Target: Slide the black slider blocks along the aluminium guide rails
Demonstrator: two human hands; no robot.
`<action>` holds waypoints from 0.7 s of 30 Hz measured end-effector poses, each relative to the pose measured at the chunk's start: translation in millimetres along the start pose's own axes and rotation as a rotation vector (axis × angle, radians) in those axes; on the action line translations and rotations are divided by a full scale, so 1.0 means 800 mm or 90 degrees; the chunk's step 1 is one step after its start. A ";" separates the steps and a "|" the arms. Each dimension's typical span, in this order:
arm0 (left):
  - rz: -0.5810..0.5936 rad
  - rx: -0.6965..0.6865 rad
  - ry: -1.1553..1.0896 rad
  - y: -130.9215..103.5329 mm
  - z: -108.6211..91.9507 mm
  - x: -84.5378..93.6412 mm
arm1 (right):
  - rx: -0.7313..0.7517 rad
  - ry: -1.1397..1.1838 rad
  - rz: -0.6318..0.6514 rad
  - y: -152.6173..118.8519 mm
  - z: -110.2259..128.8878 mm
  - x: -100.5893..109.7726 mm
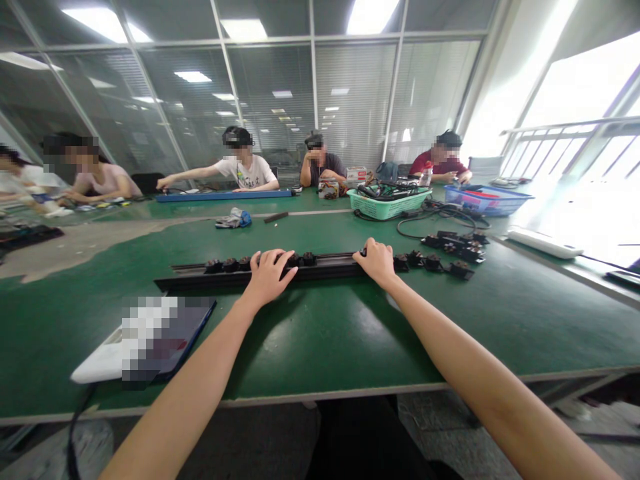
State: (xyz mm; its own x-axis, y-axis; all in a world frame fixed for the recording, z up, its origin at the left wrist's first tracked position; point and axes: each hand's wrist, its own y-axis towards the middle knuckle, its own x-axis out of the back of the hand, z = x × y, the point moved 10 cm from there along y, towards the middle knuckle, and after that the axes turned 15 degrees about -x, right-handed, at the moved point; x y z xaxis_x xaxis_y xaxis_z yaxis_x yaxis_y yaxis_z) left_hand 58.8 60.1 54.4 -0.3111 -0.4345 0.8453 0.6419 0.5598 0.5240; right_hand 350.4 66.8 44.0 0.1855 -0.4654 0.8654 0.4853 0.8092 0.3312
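A long black metal rail [325, 272] lies crosswise on the green table in front of me, with several small black blocks [230, 265] lined up along it. My left hand [270, 275] lies over the rail left of its middle. Its fingers reach across the row of blocks while its thumb stays at the near side. Toward the rail's right end, my right hand [377, 261] is closed, fingers curled over the far side around a small dark block that is mostly hidden. Beyond that hand, more loose black blocks [433, 263] continue to the right.
At left lies a white device beside a dark flat tablet-like thing [197, 327], partly blurred. Behind the rail are gloves [234, 219], a green basket of cables [387, 208] and a blue basket [487, 203]. A white power strip [543, 243] sits right. Several people work across the table.
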 end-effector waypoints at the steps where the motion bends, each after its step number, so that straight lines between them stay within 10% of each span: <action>1: -0.001 -0.001 0.001 0.000 0.000 0.000 | 0.001 0.001 -0.001 0.000 0.000 0.000; 21: -0.001 0.004 -0.003 0.001 0.000 0.000 | 0.014 -0.027 -0.026 0.000 -0.003 0.005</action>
State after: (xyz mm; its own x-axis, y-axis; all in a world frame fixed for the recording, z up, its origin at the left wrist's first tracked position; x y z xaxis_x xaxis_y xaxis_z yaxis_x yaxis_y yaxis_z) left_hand 59.4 60.5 54.3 -0.3150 -0.4316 0.8453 0.6368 0.5643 0.5255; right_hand 353.5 64.3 46.9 0.1295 -0.4835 0.8657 0.4735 0.7973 0.3745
